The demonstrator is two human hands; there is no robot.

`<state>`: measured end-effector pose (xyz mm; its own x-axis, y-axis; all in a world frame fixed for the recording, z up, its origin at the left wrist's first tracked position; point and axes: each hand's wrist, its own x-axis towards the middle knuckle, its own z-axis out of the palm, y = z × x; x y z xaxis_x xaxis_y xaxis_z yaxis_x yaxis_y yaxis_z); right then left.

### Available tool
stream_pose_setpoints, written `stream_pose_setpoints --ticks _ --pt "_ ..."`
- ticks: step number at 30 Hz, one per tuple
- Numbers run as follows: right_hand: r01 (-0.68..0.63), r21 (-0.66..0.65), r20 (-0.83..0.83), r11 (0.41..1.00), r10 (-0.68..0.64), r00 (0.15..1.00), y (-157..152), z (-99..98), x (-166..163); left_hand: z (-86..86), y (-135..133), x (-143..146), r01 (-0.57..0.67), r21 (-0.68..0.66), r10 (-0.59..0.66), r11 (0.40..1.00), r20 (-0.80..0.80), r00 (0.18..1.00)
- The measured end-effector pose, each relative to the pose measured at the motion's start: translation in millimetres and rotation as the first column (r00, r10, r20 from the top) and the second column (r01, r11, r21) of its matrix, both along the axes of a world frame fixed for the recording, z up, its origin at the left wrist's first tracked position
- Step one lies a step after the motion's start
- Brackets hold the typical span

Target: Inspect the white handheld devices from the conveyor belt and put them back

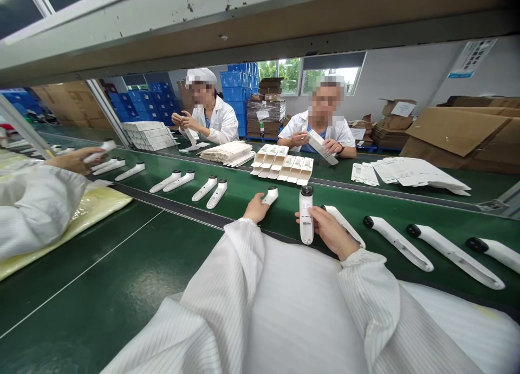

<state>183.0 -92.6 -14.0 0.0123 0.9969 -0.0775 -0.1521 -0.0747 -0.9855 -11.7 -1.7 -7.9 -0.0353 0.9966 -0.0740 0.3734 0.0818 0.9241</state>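
My left hand (pixel 255 208) is closed round a white handheld device (pixel 270 195) that lies on the green conveyor belt (pixel 244 192). My right hand (pixel 331 230) grips a second white device (pixel 306 214), held upright with its dark tip on top. Another white device (pixel 345 226) lies just behind my right hand. Both my arms are in white striped sleeves.
Several more white devices lie along the belt left (pixel 211 188) and right (pixel 400 243). Open white cartons (pixel 284 167) and a stack of flat boxes (pixel 227 152) sit beyond. Two people in white coats work opposite; another person's hand (pixel 75 160) holds a device at left.
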Motion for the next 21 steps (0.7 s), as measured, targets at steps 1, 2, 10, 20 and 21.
stream_pose_setpoints --ticks 1,2,10,20,21 --pt "0.021 -0.020 0.035 1.000 -0.020 0.999 1 -1.5 1 1.3 -2 5 0.034 -0.071 -0.019 0.997 0.196 0.980" --pt "0.048 -0.037 0.099 0.998 -0.044 0.994 3 -3.7 2 3.3 -6 9 0.095 -0.145 -0.031 0.985 0.395 0.918" --pt "0.167 0.266 0.802 0.949 -0.314 0.507 12 -15.7 17 18.1 -37 45 0.478 -0.266 0.000 0.837 0.874 0.486" --pt "0.045 0.124 -0.027 0.991 -0.042 0.999 2 -0.3 -1 9.0 -43 61 0.421 -0.126 -0.231 0.898 0.680 0.696" --pt "0.024 0.097 -0.075 0.995 -0.016 0.997 1 -0.4 0 10.8 -37 53 0.382 -0.103 -0.258 0.918 0.576 0.775"
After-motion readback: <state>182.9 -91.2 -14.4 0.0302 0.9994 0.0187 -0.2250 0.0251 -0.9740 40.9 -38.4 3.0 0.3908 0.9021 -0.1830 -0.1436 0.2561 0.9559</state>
